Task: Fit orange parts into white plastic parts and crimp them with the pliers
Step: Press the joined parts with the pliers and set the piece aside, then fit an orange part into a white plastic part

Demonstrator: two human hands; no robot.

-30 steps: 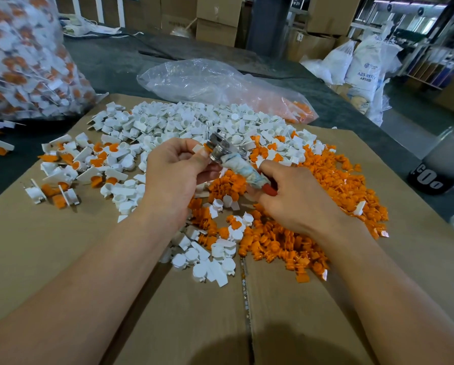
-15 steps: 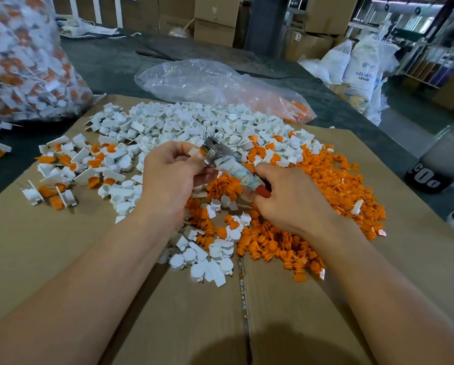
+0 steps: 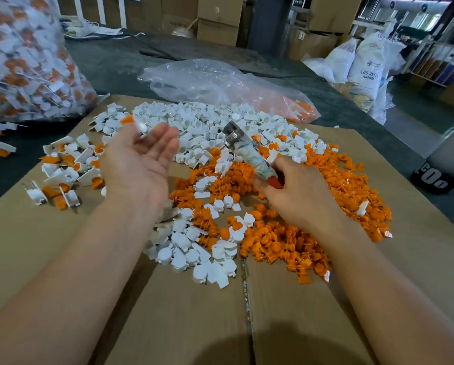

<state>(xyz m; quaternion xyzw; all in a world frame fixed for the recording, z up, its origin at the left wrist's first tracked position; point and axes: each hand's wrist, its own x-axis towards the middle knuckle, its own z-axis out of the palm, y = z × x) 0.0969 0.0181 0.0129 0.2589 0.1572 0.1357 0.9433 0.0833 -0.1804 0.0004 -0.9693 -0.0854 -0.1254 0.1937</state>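
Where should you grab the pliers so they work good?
Hold the pliers by the cloth-wrapped handle, coming from the near right, as the right hand does. The metal head points away and left, so it must stay free for crimping.

The left hand [image 3: 139, 164] is raised palm-up with its fingers loosely spread and blurred, while the right hand [image 3: 297, 196], knuckles up, curls round the handle of the pliers [image 3: 249, 156], both forearms bare.
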